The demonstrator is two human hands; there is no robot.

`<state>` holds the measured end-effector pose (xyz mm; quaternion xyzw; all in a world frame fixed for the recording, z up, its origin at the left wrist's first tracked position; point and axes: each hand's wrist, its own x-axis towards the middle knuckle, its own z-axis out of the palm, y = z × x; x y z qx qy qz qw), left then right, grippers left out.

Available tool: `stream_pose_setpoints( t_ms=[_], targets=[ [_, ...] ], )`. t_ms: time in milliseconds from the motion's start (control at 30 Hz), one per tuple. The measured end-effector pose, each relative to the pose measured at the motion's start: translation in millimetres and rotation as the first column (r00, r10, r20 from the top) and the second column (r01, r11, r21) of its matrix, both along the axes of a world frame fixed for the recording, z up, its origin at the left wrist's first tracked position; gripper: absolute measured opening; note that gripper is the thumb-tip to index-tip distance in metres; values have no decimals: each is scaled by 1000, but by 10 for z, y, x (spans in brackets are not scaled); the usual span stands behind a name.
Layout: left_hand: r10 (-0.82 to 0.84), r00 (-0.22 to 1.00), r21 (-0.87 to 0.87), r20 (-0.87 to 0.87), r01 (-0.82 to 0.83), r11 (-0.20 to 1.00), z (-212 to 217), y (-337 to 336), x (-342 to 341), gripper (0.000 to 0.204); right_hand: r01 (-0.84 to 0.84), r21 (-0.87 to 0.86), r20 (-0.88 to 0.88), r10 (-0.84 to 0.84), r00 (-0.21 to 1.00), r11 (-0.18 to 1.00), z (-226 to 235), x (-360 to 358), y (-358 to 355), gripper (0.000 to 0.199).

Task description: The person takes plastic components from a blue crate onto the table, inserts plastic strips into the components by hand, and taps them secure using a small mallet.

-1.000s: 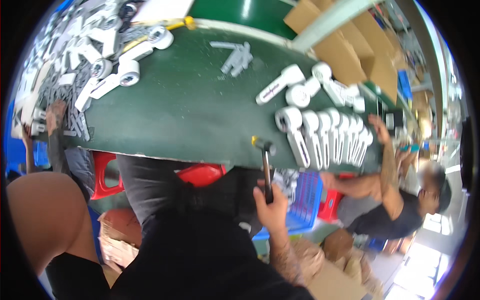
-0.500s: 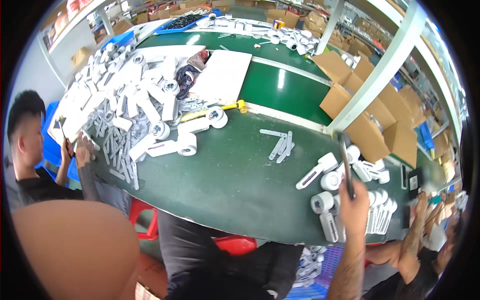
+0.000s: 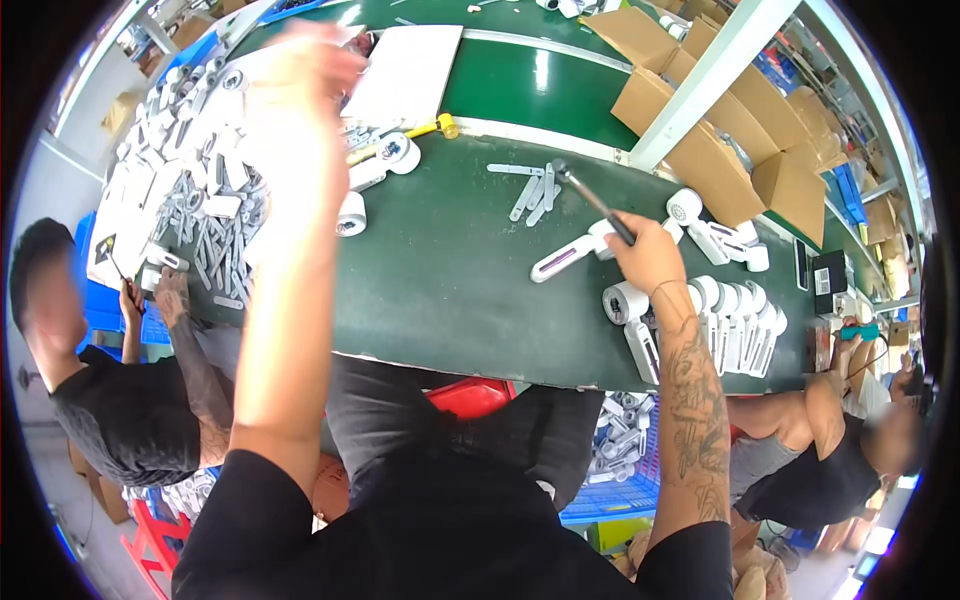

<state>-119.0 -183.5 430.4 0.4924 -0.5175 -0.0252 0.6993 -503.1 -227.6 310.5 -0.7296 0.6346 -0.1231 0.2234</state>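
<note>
My right hand (image 3: 647, 250) is closed around the dark grip of a hammer (image 3: 598, 202), whose head points up and left toward a few grey flat strips (image 3: 537, 190). Just below that hand lies a white fan-like plastic device (image 3: 562, 258) with a long handle. My left hand (image 3: 305, 70) is raised over the left part of the table; motion smears its fingers. Behind it spreads a pile of white plastic parts (image 3: 222, 172). Loose grey strips (image 3: 222, 262) lie heaped beside the left forearm. To the right, several white devices (image 3: 740, 325) stand in a row.
A yellow-headed mallet (image 3: 446, 126) lies by a white board (image 3: 410, 75). Open cardboard boxes (image 3: 760, 165) stand behind a white post (image 3: 700, 90). Co-workers sit at left (image 3: 130, 400) and right (image 3: 830, 450). A blue basket (image 3: 640, 480) holds parts beneath the table edge.
My left arm has swung up and forward over the pile. My right hand has moved left and away from me with the hammer, which now tilts left. The view has shifted.
</note>
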Motion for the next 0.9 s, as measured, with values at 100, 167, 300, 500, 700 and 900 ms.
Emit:
stream_pose_setpoints(
  t_ms=[100,167,300,500,700,900],
  targets=[
    [-282,959,502,11,239,831,-1207,-651,-270,22,-9,-60,56,12,998,998,-45,88,299,52],
    [-403,879,517,257,227,825,-1515,-888,-514,23,47,24,54,-49,997,999,131,263,541,53],
    [-379,712,570,591,-37,821,-1985,-1072,-796,23,101,43,27,-102,994,994,165,426,774,56],
    [-432,801,598,415,118,793,-1884,-984,-724,16,129,-20,7,-129,992,991,141,490,837,55],
    [-588,808,699,41,397,595,-1640,206,-467,24,114,-19,-15,-115,993,993,109,586,804,59],
    [-609,748,729,265,259,634,-1779,568,-292,48,-151,-188,250,196,948,970,-118,687,852,75]
  ],
)
